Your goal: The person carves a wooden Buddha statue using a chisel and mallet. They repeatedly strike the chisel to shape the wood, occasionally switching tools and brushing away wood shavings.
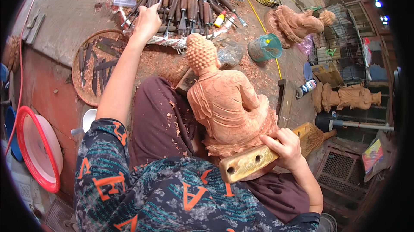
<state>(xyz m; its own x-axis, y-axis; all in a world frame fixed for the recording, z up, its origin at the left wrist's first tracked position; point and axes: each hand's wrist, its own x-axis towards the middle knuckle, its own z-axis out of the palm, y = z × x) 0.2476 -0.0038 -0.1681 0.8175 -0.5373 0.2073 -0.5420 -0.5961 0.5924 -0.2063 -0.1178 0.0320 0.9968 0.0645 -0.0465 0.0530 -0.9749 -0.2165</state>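
A carved reddish wooden seated figure (228, 98) with a knobbed head leans between my legs, its back toward me. My right hand (284, 145) wraps over a yellowish wooden bar (250, 163) with two dark holes, beside the figure's base. Stretched out to the far left, my left hand (146, 22) is closed at the edge of a heap of carving chisels (183, 5). Its fingers pinch the metal part of a chisel (160, 2); the palm side is hidden.
A round tray (77, 81) of dark blades lies left. Near it stands a red-rimmed basin (32, 145). To the right are a teal cup (264, 47), a spray can (306, 88), a brush (314, 141) and other carved figures (297, 25). Wood shavings litter the floor.
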